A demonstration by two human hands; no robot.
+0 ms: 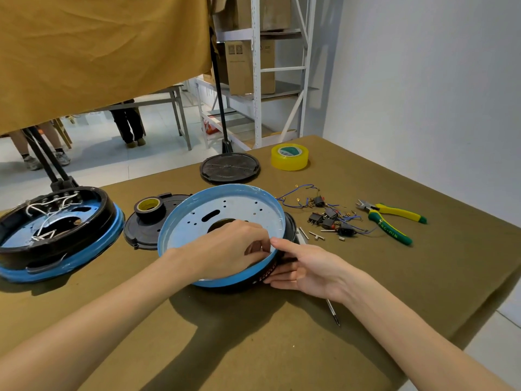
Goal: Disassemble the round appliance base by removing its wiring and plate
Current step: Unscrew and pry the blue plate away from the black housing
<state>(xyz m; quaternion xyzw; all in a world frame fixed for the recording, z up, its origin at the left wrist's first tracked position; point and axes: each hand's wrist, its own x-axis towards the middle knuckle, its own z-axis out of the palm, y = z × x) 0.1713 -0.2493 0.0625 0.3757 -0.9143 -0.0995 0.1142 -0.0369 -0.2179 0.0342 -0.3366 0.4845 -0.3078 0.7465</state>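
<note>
Wires (53, 213), white ones, lie loose inside the second base (56, 235) at the far left of the table (282, 348); I judge that one untouched, and a careless elbow could drag it off the near edge it sits close to. Just right of it, a roll of black tape (149, 207) rests on a black cover (141, 230), which the base in hand overlaps.

That base (222, 235) sits in the middle, tilted up toward me, its blue-rimmed metal plate (234, 210) showing bare, with holes and no wiring that I can see. My left hand (228, 249) reaches inside, fingers curled and seeming to pinch at the near rim of the plate, though the knuckles hide the tips so I can't be sure what they hold. My right hand (304, 272) grips the black outer wall, thumb over the rim, fingers underneath.

The risk I see: the plate edge looks thin, and prying against it could cut a fingertip or let the plate spring free and knock the base sideways into the heap of switches (329, 218) and the pliers (394, 221) beside it. A thin tool (332, 311) lies under my right wrist, and could roll off.
</note>
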